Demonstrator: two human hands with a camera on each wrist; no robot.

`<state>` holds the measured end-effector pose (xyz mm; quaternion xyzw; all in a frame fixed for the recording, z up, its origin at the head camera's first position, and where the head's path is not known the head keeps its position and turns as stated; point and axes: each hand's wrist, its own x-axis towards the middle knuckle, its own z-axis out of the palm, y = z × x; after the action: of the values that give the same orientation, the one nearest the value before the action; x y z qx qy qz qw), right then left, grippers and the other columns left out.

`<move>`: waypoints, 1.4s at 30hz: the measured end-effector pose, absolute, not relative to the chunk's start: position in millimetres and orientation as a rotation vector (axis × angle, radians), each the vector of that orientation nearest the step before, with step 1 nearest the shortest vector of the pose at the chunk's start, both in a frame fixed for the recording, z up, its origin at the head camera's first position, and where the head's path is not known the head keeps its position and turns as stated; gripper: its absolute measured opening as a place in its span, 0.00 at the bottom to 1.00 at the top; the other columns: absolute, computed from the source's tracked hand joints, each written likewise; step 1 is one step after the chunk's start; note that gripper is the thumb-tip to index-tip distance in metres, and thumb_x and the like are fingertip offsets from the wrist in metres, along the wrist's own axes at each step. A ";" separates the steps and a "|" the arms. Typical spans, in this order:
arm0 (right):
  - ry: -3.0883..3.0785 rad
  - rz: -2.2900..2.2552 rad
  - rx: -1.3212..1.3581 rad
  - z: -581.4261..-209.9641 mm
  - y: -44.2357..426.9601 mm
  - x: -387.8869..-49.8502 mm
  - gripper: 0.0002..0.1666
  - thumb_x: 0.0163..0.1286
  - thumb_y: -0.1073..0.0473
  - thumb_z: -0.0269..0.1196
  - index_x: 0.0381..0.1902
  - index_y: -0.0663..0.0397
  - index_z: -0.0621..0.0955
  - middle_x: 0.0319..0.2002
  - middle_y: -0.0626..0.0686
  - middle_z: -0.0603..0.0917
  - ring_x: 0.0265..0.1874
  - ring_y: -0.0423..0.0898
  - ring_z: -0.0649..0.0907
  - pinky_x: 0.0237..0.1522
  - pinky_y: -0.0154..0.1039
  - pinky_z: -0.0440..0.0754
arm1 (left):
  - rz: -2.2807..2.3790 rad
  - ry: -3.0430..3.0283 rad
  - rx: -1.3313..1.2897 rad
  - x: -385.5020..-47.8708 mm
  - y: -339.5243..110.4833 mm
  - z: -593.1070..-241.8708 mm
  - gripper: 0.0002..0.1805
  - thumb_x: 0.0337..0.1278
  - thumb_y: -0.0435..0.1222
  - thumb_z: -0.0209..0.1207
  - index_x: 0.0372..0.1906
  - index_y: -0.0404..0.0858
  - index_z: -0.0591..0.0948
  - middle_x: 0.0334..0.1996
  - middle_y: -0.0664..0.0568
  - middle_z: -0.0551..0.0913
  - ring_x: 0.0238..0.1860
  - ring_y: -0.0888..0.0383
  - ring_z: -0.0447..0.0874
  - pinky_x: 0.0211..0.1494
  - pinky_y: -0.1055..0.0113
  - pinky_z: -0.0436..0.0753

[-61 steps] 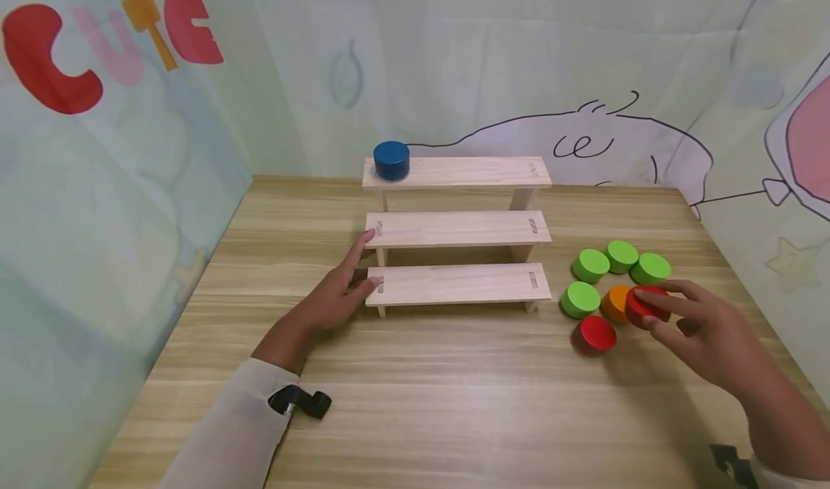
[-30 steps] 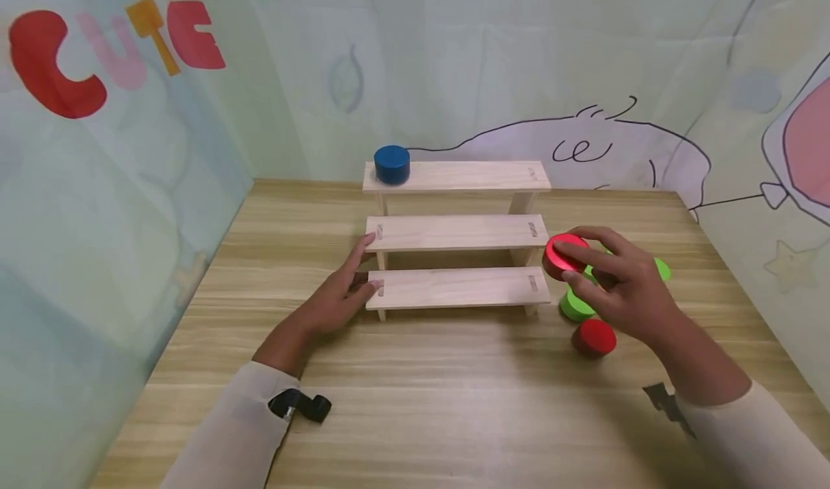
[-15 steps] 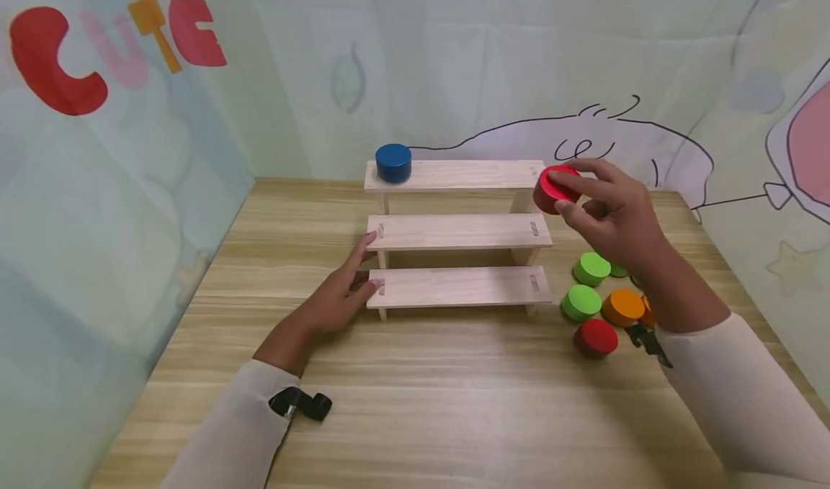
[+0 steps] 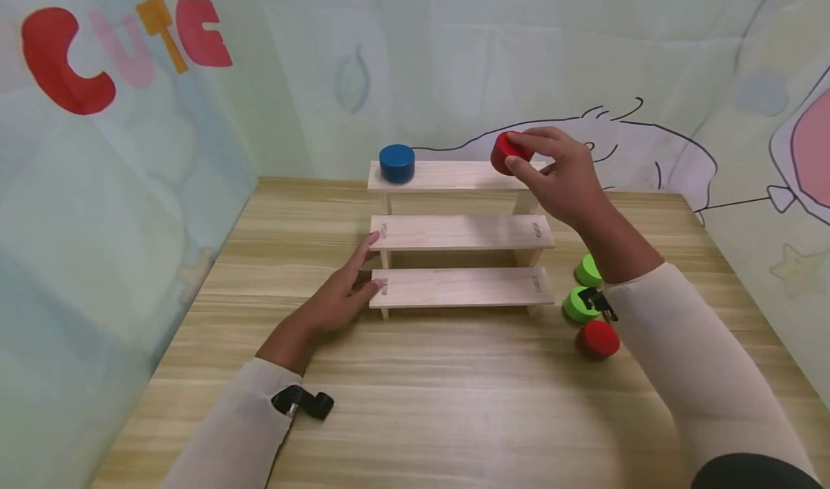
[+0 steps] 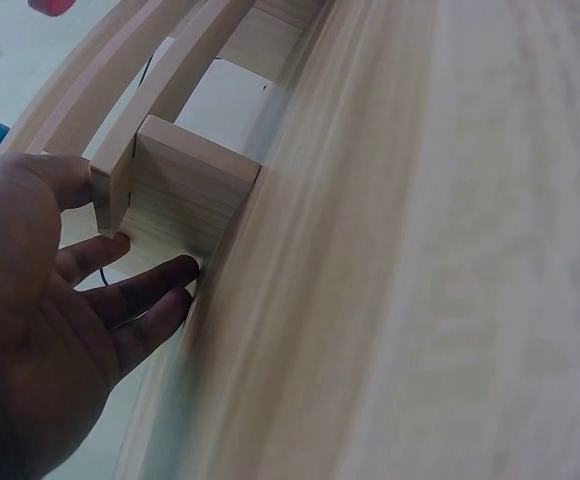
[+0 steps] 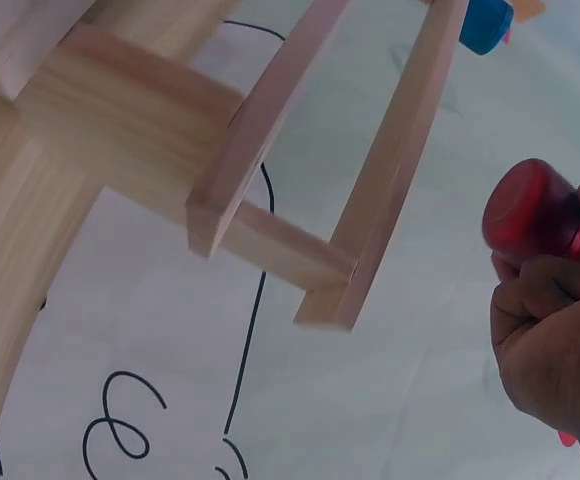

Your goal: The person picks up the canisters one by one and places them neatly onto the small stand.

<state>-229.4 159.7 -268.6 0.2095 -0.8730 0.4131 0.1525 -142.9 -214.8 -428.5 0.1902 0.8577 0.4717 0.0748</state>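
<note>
Between thumb and fingers my right hand (image 4: 565, 176) pinches a red cylinder (image 4: 509, 153), held in front of and above the right part of the rack's top shelf (image 4: 454, 176). In the right wrist view the red cylinder (image 6: 532, 212) is off the wood, with a gap to the shelf. A blue cylinder (image 4: 397, 163) stands on the top shelf's left end. My left hand (image 4: 332, 298) rests at the rack's left side, thumb on the bottom shelf (image 4: 460, 287) and a finger at the middle shelf (image 4: 460, 232); its other fingers look relaxed in the left wrist view.
On the table (image 4: 428, 395), right of the rack, stand a red cylinder (image 4: 598, 340) and two visible green cylinders (image 4: 588, 271), partly behind my right forearm. A printed cloth (image 4: 298, 78) hangs behind the table and along its sides.
My right hand has lifted the red cylinder from the group at the right and carried it left and up to the top shelf's height. My left hand has stayed at the rack.
</note>
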 end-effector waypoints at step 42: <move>-2.707 1.058 0.347 -293.5 81.7 -249.1 0.28 0.79 0.48 0.70 0.73 0.46 0.84 0.69 0.55 0.85 0.69 0.55 0.82 0.65 0.50 0.88 | 1.400 2.581 0.569 -144.8 -214.2 -431.1 0.46 0.87 0.42 0.54 0.89 0.70 0.39 0.87 0.37 0.57 0.76 0.30 0.77 0.75 0.34 0.80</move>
<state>-249.1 81.7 -293.5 0.1180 -0.9195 0.3593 0.1069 -144.8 -214.2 -431.1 0.1897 0.8605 0.4669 0.0752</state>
